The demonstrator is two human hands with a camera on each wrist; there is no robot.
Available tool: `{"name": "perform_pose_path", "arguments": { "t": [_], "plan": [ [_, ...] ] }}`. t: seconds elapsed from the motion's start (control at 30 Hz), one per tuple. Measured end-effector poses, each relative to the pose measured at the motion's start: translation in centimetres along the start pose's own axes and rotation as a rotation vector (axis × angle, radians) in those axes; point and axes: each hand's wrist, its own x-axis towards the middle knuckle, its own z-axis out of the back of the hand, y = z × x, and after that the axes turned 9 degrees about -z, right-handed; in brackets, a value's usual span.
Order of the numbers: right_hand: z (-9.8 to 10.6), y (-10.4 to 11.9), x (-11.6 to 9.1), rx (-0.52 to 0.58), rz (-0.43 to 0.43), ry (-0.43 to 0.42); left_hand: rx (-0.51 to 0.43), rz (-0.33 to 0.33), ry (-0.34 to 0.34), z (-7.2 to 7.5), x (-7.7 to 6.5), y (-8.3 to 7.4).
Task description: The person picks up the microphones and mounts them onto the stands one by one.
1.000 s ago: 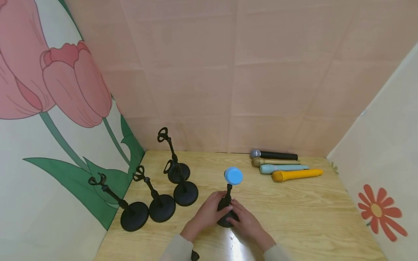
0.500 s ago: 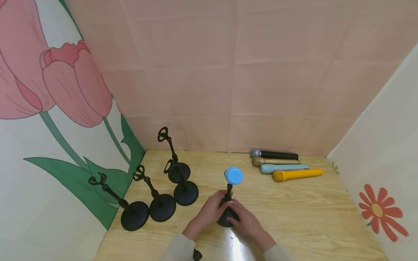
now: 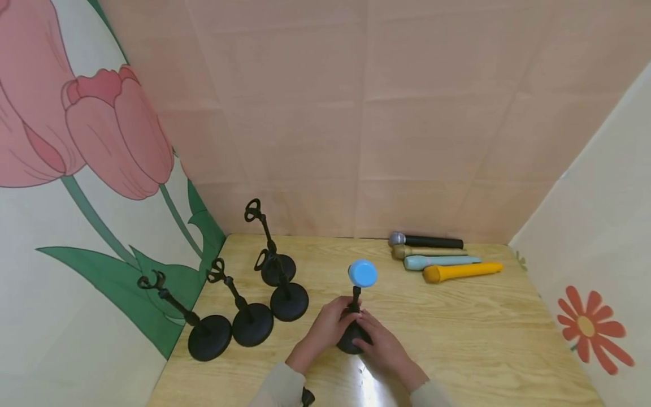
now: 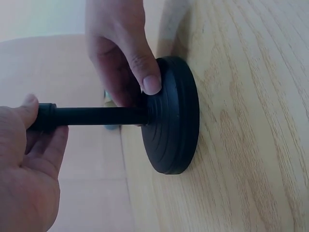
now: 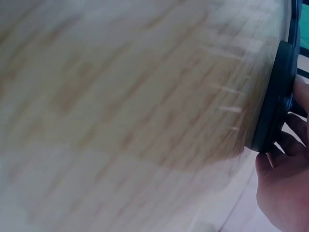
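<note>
Blk stand (image 4: 169, 116) gripped w/ both hands (image 3: 325, 329)

Head cam fwd-dn; wrist cams nr base (image 4: 173, 121)

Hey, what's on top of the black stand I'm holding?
At the top of the black stand sits a round blue piece, its face toward the head camera. Most of what lies behind is covered, so its full shape and attachment can't be seen.

No lettering, label, brand, number or sign is readable in any view.
</note>
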Motion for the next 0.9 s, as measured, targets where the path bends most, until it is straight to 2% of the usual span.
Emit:
{"name": "perform_pose_path", "arguments": {
  "t": [0.17,0.5,0.7,0.9],
  "plan": [
    [0.00,0.01,-0.19,0.032,-0.036,0.023,0.036,0.000,-0.004,-0.04,-0.13,-0.11],
    [-0.15,-0.09,-0.13,0.044,-0.037,0.009,0.086,-0.030,-0.020,-0.11,-0.11,-0.12],
    [-0.19,-0.18,-0.06,0.033,-0.010,0.000,0.076,-0.011,-0.014,0.00,-0.05,-0.28],
    [-0.18,-0.08,-0.12,0.051,-0.024,0.012,0.091,0.010,-0.036,-0.17,-0.18,-0.27]
  ]
}}
